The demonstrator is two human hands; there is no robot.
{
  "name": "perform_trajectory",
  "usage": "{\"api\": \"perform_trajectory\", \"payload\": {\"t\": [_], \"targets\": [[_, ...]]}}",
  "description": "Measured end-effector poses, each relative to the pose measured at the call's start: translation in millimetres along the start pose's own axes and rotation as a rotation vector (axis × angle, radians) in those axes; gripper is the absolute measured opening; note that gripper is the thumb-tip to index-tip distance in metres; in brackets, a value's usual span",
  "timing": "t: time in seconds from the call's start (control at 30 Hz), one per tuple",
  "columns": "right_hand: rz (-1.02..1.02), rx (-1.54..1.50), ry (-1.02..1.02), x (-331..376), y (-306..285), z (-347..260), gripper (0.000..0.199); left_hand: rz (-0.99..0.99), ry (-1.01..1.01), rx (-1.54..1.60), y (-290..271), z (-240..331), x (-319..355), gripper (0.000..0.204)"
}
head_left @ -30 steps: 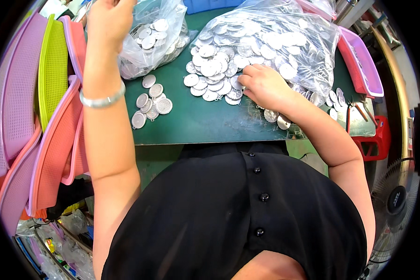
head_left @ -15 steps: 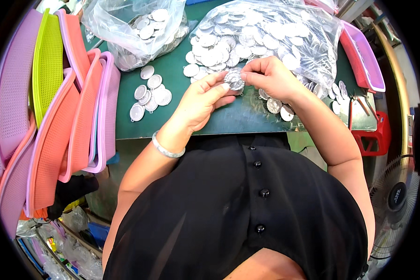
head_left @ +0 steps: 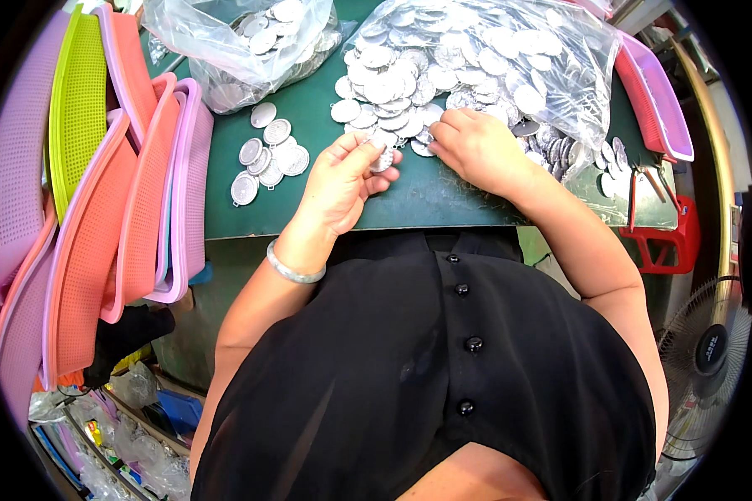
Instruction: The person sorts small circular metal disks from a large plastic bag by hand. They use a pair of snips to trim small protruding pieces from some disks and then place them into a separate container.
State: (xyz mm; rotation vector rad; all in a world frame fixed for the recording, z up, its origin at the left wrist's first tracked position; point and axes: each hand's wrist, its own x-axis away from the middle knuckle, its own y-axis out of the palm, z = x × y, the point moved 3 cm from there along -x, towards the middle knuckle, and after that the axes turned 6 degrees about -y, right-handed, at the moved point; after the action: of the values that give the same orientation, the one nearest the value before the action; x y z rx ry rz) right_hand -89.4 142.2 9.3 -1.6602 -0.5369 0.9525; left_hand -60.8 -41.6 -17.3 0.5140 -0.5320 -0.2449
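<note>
My left hand (head_left: 342, 179) is closed, pinching a round silver metal disc (head_left: 382, 159) between thumb and fingers above the near part of the table. My right hand (head_left: 480, 154) is low over the table, its fingers bent together at the near edge of a heap of silver discs (head_left: 384, 88). Its fingertips are partly hidden, and what they hold, if anything, cannot be made out. The heap spills from a clear plastic bag (head_left: 576, 83). A small group of discs with little loops (head_left: 271, 159) lies left of my left hand.
Another clear bag (head_left: 251, 67) of discs stands at the back left of the green table (head_left: 334, 219). Stacked plastic baskets (head_left: 83, 275) crowd the left side. To the right are pliers (head_left: 633, 196), a lilac basket (head_left: 656, 96), a red stool (head_left: 677, 242) and a fan (head_left: 710, 351).
My hands have parted. The left has drawn back slightly left with a disc; the right has left the held discs and moved to the heap's edge.
</note>
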Motion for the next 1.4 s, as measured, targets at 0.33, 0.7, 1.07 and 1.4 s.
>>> {"api": "perform_trajectory", "payload": {"t": [0.33, 0.7, 1.07, 1.4], "targets": [[0.121, -0.778, 0.525, 10, -11, 19, 0.014, -0.008, -0.014, -0.016, 11, -4, -1, 0.025], [0.113, -1.0, 0.577, 1, -18, 11, 0.018, -0.079, -0.038, 0.019, 26, -7, -9, 0.015], [0.009, 0.09, 0.111, -10, -8, 16, 0.022, -0.051, -0.032, 0.049, 17, -7, -4, 0.011], [-0.067, 0.145, 0.075, -18, -2, 20, 0.016, -0.009, 0.027, 0.033, 16, -5, 0, 0.015]]}}
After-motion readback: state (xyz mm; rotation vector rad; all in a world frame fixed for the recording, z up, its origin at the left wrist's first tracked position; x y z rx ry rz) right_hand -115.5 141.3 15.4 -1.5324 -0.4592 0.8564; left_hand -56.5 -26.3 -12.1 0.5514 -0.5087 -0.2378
